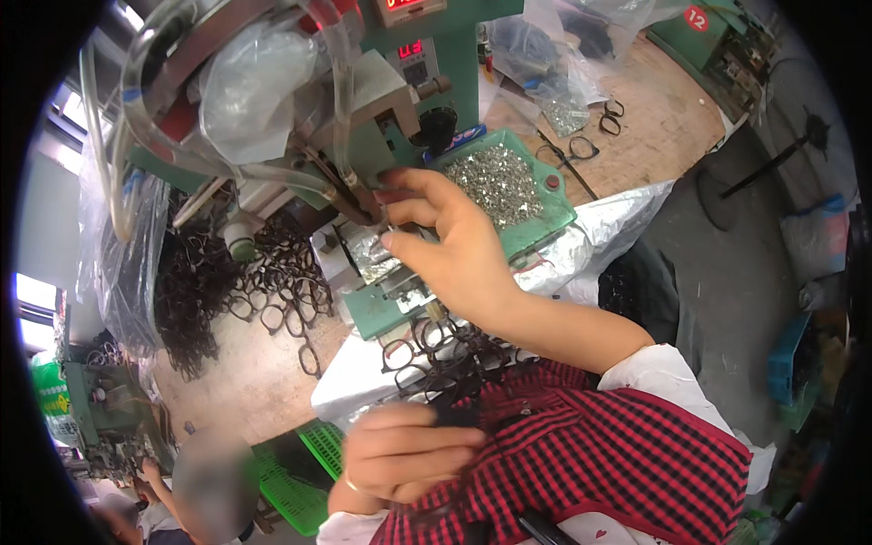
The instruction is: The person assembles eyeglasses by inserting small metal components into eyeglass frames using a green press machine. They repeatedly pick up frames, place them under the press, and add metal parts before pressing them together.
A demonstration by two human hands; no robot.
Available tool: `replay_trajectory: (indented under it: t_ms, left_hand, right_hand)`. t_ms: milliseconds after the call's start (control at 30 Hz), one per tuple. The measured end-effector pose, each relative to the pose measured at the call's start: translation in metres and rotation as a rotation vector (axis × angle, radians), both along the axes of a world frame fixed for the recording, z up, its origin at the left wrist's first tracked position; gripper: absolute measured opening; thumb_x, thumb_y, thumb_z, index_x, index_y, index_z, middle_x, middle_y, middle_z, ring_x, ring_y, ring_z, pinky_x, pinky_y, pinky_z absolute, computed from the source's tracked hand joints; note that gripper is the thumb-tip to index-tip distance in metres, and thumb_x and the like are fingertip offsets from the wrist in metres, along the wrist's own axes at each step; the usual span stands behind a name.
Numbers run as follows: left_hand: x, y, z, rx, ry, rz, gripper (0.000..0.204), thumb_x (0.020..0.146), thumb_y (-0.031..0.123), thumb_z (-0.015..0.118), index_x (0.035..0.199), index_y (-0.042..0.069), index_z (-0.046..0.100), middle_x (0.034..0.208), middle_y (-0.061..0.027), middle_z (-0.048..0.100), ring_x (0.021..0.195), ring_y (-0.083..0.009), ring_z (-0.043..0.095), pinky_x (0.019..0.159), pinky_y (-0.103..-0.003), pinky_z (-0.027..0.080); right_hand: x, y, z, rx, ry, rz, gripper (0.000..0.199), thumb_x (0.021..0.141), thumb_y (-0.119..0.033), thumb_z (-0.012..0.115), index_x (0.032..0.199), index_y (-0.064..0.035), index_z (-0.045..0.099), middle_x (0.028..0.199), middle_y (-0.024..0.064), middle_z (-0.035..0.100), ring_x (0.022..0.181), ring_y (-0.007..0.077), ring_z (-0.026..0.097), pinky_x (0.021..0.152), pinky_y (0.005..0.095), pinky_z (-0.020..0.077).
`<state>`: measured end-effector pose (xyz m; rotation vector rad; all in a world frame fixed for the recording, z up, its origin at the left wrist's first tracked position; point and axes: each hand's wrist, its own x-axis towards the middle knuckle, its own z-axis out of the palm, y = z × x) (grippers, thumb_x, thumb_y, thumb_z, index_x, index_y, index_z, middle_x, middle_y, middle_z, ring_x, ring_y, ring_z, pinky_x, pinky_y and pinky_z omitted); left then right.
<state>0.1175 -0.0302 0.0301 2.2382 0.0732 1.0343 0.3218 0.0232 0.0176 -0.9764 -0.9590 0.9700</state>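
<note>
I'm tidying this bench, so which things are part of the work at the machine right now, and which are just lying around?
In use: right hand at the green machine; left hand on a dark frame; tray of small metal parts.
Lying about: frame pile; plastic bags; green basket.

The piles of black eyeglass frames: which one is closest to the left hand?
The pile in the person's lap, just above the left hand. The bigger heap lies left of the green machine; a few frames lie far right.

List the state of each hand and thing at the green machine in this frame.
right hand: raised, fingertips pinching at the machine's work point.
left hand: low, fingers curled around a dark eyeglass frame.
green tray: filled with small metal parts.
eyeglass frames: piled loose below the machine.
</note>
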Motion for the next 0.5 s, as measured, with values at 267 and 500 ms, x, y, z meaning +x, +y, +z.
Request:
replay_trajectory:
  t_ms: [267, 500]
  left_hand:
    - [0.037, 0.072, -0.019, 0.434, 0.049, 0.435, 0.028, 0.074, 0.01, 0.078, 0.101, 0.012, 0.078, 0.111, -0.0061, 0.075, 0.096, -0.032, 0.065, 0.092, -0.049, 0.056]
    - [0.039, 0.075, -0.028, 0.464, 0.074, 0.437, 0.024, 0.074, 0.009, 0.082, 0.097, 0.012, 0.077, 0.11, -0.0055, 0.075, 0.091, -0.0297, 0.063, 0.093, -0.05, 0.056]
  right_hand:
    - [0.12, 0.013, -0.105, -0.015, -1.207, -0.692, 0.025, 0.078, -0.018, 0.08, 0.102, -0.0132, 0.079, 0.125, 0.0167, 0.066, 0.123, 0.0362, 0.058, 0.104, 0.0457, 0.0468]
    - [0.11, 0.032, -0.109, 0.119, -1.129, -0.619, 0.018, 0.079, -0.018, 0.079, 0.095, -0.0124, 0.075, 0.119, 0.0129, 0.066, 0.118, 0.0336, 0.06, 0.094, 0.0463, 0.0501]
